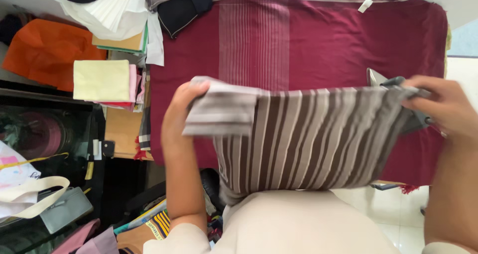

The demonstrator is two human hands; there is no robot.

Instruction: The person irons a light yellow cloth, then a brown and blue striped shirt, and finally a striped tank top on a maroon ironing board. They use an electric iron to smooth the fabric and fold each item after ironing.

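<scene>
Striped cloth (308, 139) — grey-brown with pale and dark stripes running top to bottom, held stretched between both hands above the bench, its lower edge hanging against the person's cream-clad front. The left end is folded over on itself, stripes there lying crosswise.

Left hand (180, 115) — grip closed on the folded left corner, fingers tucked under the fabric, thumb side showing.

Right hand (445, 107) — grip pinched shut on the upper right corner, fingers over the top edge.

Iron (378, 78) — partly hidden behind the cloth's right end; only a metal tip and a dark part show, just beside the right hand.

Bench (318, 40) — covered in a maroon cover with a band of fine pale stripes down its middle; the cloth blocks much of its near half.

Folded fabrics (102, 79) — pale yellow on top, pink beneath, stacked off the bench's left edge.

Orange fabric (47, 50) — farther left, loosely heaped.

White pile (114, 12) — at the far left corner, dark garments (181, 7) beside it, touching the bench cover.

Bag (30, 194) — near left, low down, with cream straps, among assorted clutter on the floor.
</scene>
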